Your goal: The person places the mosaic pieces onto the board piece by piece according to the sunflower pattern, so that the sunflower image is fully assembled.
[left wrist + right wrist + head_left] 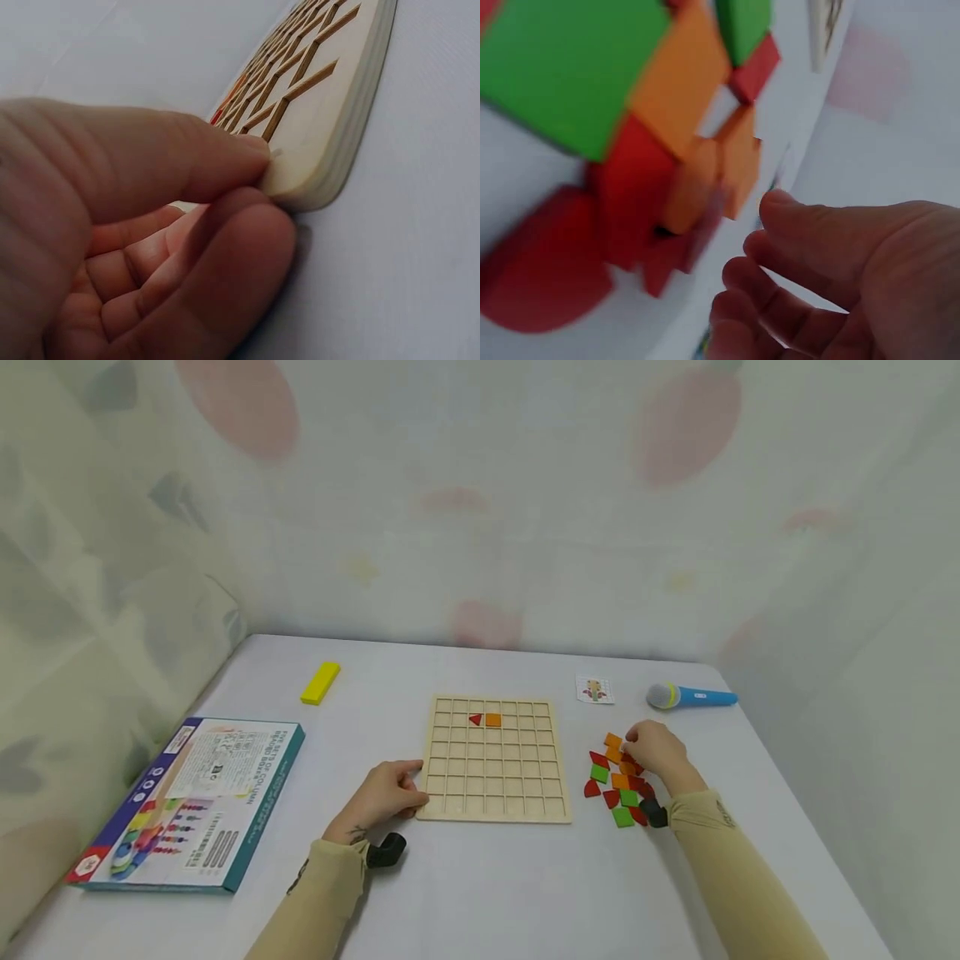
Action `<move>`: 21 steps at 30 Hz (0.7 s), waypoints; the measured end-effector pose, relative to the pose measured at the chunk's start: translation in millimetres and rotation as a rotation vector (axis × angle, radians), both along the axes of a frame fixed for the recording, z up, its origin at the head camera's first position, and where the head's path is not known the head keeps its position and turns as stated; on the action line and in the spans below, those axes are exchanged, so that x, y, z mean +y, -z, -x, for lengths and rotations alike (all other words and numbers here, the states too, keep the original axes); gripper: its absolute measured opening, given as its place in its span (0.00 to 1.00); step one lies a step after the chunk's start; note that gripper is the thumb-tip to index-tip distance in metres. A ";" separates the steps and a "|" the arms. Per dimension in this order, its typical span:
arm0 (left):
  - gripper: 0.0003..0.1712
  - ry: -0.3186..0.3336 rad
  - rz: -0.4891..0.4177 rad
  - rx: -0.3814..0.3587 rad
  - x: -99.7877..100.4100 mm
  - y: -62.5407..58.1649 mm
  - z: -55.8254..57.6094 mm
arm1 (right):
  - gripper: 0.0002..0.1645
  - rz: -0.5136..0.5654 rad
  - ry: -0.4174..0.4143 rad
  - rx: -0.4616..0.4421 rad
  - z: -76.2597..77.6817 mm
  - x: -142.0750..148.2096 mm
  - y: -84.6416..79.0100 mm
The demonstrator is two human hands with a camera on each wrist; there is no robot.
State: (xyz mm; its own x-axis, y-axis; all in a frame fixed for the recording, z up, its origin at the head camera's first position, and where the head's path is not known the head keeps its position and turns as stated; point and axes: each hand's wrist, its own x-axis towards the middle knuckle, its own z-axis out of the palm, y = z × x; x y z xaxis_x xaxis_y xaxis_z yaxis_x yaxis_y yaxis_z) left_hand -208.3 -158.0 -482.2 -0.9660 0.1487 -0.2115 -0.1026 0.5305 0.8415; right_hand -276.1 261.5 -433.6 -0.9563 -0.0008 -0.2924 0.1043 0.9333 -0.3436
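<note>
A pale wooden grid board (513, 785) lies flat at the middle of the table. In its upper rows sit a red triangle (476, 720) and an orange square (492, 720). My left hand (384, 789) pinches the board's near left corner, the thumb on top in the left wrist view. To the right is a loose pile of red, orange and green tiles, among them a green square (623, 817) and a red quarter circle (592, 788). Over the pile's far right side hovers my right hand (657, 749), fingers loosely bent, with no tile showing between thumb and fingers (739, 274).
A flat game box (262, 747) lies on the left of the white table (480, 893). Behind it is a yellow block (321, 683). A small printed card (595, 690) and a blue toy microphone (693, 697) lie beyond the tiles. Patterned cloth (480, 560) hangs behind the table.
</note>
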 end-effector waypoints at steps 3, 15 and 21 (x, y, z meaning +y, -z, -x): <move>0.38 -0.002 -0.010 -0.005 -0.3 0.4 0.7 | 0.20 -0.003 0.010 -0.047 -2.9 3.3 9.2; 0.37 -0.039 0.000 -0.011 -0.1 1.1 1.4 | 0.19 0.046 0.088 -0.066 -13.5 14.0 4.8; 0.37 -0.049 0.015 -0.014 1.2 2.0 3.1 | 0.18 0.039 0.100 -0.084 -25.7 16.3 5.3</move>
State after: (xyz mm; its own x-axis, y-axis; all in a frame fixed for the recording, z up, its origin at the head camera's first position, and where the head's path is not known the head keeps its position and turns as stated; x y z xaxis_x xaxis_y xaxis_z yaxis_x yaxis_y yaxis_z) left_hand -211.4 -156.8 -484.2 -0.9689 0.0985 -0.2268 -0.1402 0.5368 0.8320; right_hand -250.4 277.7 -438.9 -0.9245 0.0798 -0.3728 0.2255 0.9029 -0.3660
